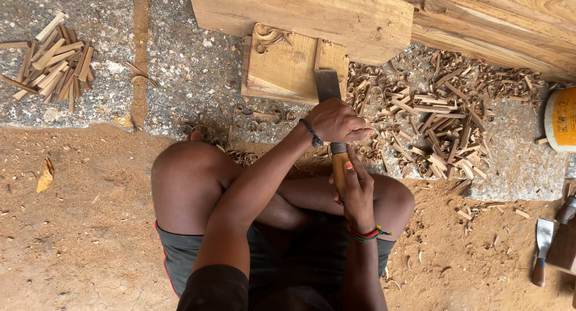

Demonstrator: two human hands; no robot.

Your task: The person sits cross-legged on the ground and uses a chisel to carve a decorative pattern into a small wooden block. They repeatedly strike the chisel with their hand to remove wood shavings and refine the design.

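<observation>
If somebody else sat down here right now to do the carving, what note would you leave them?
Left hand: closed over the flat steel blade of the wide chisel, pressing it down.
Right hand: wrapped around the chisel's light wooden handle.
The blade's edge rests on the small pale wooden block, which lies on the stone floor against a thick plank.
Done: curled shavings are piled to the right, and there is a curved cut at the block's top left corner.
Left: most of the block's face is uncut.
A spare chisel lies far right.

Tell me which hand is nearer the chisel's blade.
Left. The left hand grips the chisel just behind the blade; the right hand holds the wooden handle farther back.
</observation>
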